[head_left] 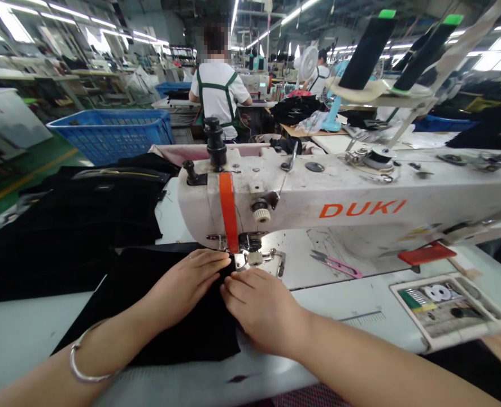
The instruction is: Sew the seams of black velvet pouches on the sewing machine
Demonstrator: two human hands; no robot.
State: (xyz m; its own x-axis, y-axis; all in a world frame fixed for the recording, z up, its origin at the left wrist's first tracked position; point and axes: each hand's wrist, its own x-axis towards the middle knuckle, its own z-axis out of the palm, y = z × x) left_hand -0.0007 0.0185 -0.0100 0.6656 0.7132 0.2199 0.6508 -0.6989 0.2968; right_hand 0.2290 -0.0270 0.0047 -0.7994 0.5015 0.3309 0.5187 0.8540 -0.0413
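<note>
Fingers (211, 258) together on left hand (186, 280), curled on right hand (264, 305), can't tell about pinching; black cloth (178, 339) at sewing machine (292, 198), prob lots left, no finished stitching visible tbh.

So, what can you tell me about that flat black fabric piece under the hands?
The flat black fabric piece looks like plain, matte cloth, roughly four-sided, with no print visible. It lies spread on the pale, smooth tabletop, its far right corner by the white sewing machine. The left hand rests its fingers on it; the right hand touches its right edge with curled fingers. Whether the machine grips it is hidden.
</note>
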